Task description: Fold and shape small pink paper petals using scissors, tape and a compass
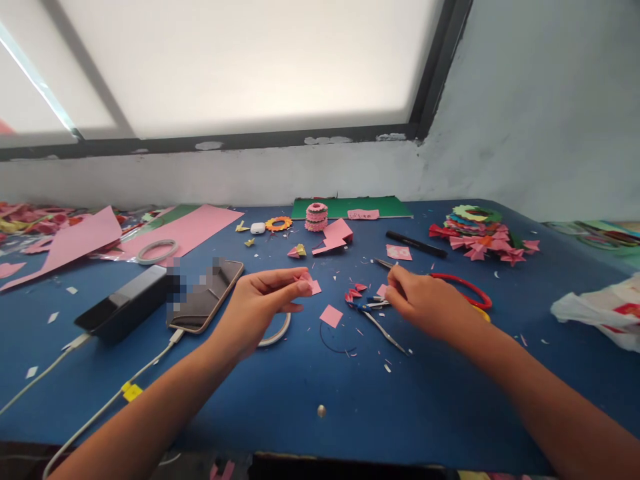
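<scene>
While the left hand [263,300] pinches a small pink paper piece [315,287] above the blue tabletop [250,413], a flat pink paper square [331,317] lies between the hands; whether the curled right hand [417,297] grips anything is unclear. Paper-shaping seems in hand, likely calling next for a steady left pinch.

- A paper-craft corner, in a home or workshop; which, I cannot tell.
- Flat blue table [240,413] strewn with small pink and white paper pieces [331,316].
- Large pink paper sheets [203,223], round white tape roll [141,255], stacked scalloped pink paper rings [316,219].
- Rough whitewashed wall [540,107], dark-framed window [265,63].
</scene>
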Demonstrator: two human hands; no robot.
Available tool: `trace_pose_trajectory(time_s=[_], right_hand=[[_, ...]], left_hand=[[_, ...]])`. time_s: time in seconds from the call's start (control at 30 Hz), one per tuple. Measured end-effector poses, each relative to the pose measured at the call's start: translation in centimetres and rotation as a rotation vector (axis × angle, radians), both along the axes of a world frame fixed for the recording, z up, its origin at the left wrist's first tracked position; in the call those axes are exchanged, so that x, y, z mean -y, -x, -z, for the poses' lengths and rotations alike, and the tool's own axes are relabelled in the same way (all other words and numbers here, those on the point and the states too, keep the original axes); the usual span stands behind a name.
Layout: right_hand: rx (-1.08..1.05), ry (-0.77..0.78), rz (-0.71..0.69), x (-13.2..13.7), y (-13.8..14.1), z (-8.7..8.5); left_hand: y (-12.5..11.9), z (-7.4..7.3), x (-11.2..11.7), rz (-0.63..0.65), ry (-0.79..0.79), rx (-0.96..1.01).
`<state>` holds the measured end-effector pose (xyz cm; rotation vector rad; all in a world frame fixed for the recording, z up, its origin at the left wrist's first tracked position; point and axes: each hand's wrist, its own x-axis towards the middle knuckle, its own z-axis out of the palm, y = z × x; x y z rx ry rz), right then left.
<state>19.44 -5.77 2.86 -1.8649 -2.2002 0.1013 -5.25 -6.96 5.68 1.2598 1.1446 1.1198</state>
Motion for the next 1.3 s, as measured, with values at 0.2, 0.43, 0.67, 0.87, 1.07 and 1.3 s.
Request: trace_pose_trajectory(time_s=[0.2,0.43,0.67,0.87,1.07,1.3], right_hand=[[-0.051,0.03,-0.023,-1.0,-0.7,0.8],[-0.162,0.108,-0.242,-1.8,2.2,1.1],[-0.122,0.226,-0.274,-3.7,4.2,1.1],[-0.125,0.276,-0.381,-4.6,5.0,1.3],[-0.219,0.259,-0.427,-4.9,4.2,1.6],[-0.323,0.218,-0.417,-4.2,4.5,1.4]], left_hand=[[0.2,0.0,-0.1,0.079,0.025,-0.052],[-0.1,0.3,0.4,0.2,0.06,-0.121],[0.1,0.6,0.4,0.254,0.054,-0.1],[0.0,0.5,0.5,0.234,0.049,-0.096],[0.0,0.3,0.9,0.234,0.049,-0.097],[0.0,0.2,1.0,0.25,0.058,-0.066]])
